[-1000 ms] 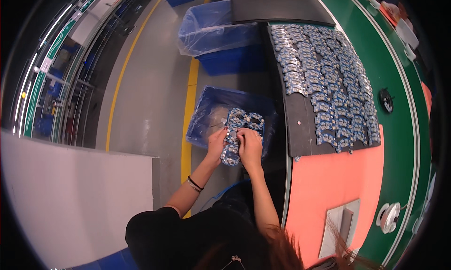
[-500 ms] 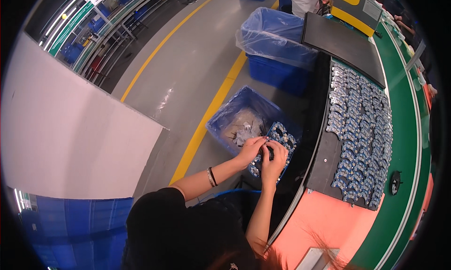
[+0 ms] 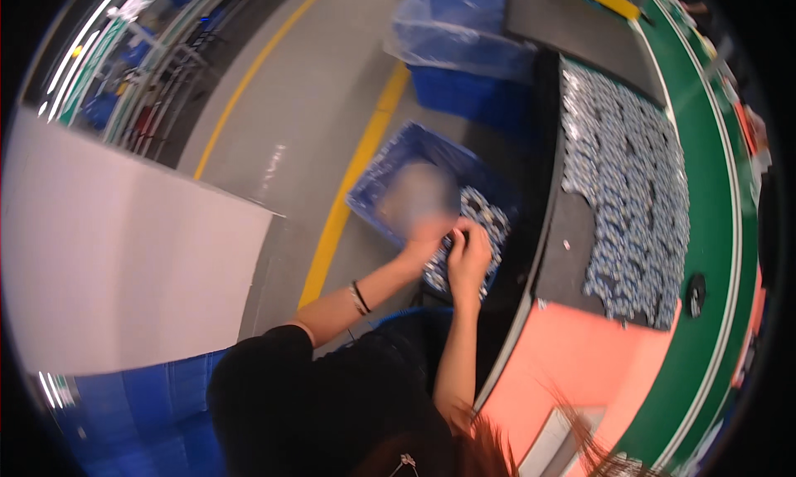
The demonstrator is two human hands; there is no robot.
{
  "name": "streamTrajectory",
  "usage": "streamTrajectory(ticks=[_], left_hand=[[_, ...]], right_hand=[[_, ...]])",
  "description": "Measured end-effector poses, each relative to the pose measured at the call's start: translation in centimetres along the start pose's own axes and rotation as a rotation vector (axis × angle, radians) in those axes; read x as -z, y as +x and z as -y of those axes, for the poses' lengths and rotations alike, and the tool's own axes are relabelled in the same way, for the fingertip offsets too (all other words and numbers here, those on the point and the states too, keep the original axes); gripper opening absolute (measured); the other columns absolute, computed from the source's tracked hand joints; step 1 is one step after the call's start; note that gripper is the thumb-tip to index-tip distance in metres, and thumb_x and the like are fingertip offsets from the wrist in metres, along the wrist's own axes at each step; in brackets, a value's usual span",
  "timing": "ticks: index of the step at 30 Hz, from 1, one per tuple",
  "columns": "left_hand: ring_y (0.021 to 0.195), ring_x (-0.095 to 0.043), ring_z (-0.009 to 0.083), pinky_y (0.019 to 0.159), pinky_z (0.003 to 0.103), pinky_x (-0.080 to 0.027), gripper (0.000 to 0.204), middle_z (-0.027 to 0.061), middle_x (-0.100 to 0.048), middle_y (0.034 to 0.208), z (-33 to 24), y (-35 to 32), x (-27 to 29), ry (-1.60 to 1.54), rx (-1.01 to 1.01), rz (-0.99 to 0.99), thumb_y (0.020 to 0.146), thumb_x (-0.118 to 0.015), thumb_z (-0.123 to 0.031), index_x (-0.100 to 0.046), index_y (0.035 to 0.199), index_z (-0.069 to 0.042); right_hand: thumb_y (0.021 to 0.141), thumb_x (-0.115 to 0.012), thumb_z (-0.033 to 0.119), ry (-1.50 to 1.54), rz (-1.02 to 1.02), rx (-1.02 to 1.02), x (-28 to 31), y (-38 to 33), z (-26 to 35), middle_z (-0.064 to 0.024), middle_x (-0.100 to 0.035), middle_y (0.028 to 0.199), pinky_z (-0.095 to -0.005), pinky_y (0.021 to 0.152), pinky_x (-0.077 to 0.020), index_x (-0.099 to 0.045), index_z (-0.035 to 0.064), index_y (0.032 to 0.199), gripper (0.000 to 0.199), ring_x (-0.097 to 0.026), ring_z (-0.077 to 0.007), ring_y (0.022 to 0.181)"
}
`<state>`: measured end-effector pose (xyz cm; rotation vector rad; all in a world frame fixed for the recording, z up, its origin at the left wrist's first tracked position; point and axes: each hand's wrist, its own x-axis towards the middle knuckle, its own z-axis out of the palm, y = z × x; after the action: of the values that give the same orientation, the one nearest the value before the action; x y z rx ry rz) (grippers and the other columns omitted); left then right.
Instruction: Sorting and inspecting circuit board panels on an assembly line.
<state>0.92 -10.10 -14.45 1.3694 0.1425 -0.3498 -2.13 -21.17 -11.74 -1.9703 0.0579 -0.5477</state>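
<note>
A panel of blue circuit boards (image 3: 489, 216) with cut-out shapes is held over a blue bin lined with clear plastic (image 3: 390, 153). My right hand (image 3: 469, 257) is closed at the panel's near left part, its fingers bent over the boards. Beside it, at the panel's left edge, is my left hand (image 3: 425, 238); its fingers are smeared, so their grip does not show. A dark part lies between the two hands, too unclear to name. The bin's contents are blurred.
To the right, rows of blue circuit boards (image 3: 626, 170) cover a dark mat on the green bench (image 3: 713, 228). A black roll (image 3: 695, 296) lies beside them. Another lined blue bin (image 3: 464, 83) stands farther off. A white panel (image 3: 133, 245) stands at left.
The whole view has shifted, so the bins and bench appear higher and slightly left. Both hands stay at the panel. My left hand has blurred with motion.
</note>
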Motion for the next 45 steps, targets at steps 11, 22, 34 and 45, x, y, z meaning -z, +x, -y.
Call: streamTrajectory(ticks=[11, 22, 34, 45], left_hand=[[0.078, -0.067, 0.0102, 0.068, 0.028, -0.059, 0.031, 0.005, -0.07, 0.097, -1.7, 0.2, 1.3, -0.154, 0.121, 0.043, 0.105, -0.048, -0.022, -0.064, 0.117, 0.001], [0.075, -0.061, 0.0052, 0.068, 0.021, -0.052, 0.03, 0.0002, -0.066, 0.093, -1.2, 1.1, 2.3, -0.11, 0.025, 0.024, 0.105, -0.049, -0.024, -0.064, 0.118, -0.002], [0.079, -0.069, 0.0116, 0.068, 0.025, -0.056, 0.033, 0.0083, -0.072, 0.099, -1.8, 1.6, 4.2, -0.08, 0.086, -0.038, 0.105, -0.05, -0.026, -0.064, 0.115, 0.002], [0.083, -0.068, 0.0113, 0.07, 0.025, -0.055, 0.033, 0.0069, -0.07, 0.103, -3.1, 2.2, 5.3, -0.126, 0.014, -0.014, 0.101, -0.06, -0.023, -0.061, 0.121, 0.003]], right_hand=[[0.089, -0.068, 0.004, 0.091, -0.22, -0.193, 1.7, 1.2, -1.8, -0.0099, -0.07, 0.089, -0.0289, 0.076, -0.0506, -0.069, -0.0006, 0.096, 0.008, -0.067, -0.0177, 0.083], [0.081, -0.07, 0.007, -0.052, 0.026, 0.183, -1.3, 2.6, -1.1, -0.0057, -0.067, 0.099, -0.0406, 0.089, -0.0437, -0.069, 0.0054, 0.089, 0.008, -0.059, -0.0289, 0.1], [0.088, -0.067, 0.002, -0.018, -0.157, -0.184, 3.2, 2.6, -3.2, -0.0111, -0.069, 0.088, -0.0337, 0.078, -0.0503, -0.068, 0.0011, 0.1, 0.012, -0.065, -0.0247, 0.087], [0.093, -0.065, 0.006, 0.451, 0.005, -0.508, 0.4, -1.8, -6.0, -0.0077, -0.069, 0.095, -0.0268, 0.079, -0.0511, -0.06, 0.0045, 0.123, 0.031, -0.064, -0.0125, 0.085]])
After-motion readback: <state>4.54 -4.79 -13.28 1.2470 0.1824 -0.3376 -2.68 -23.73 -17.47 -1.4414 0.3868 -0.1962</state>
